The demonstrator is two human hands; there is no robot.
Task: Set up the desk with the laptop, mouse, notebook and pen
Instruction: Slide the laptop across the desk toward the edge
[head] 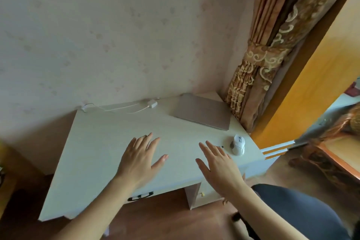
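Near edge first: I've got both hands over the desk (93, 142) at lower centre. Left hand (139, 161) flat, fingers straight and spread, grasping nothing. Right hand (219, 165) the same, released, nothing in it, fingers aimed toward the right of the frame.

Just past my right fingertips, a small dark-tipped thing, maybe the pen (220, 146), too small to tell. Beside it the mouse (238, 144), right of centre, close to the desk's right edge. A careless sweep of my right hand could knock it off that side.

Further back, laptop (202, 112) closed, upper right of the desk, near the curtain (259, 76). Dragging it forward could snag the fabric.

Farthest, the cable (124, 108) and adapter (152, 103) along the wall. Notebook not in view.
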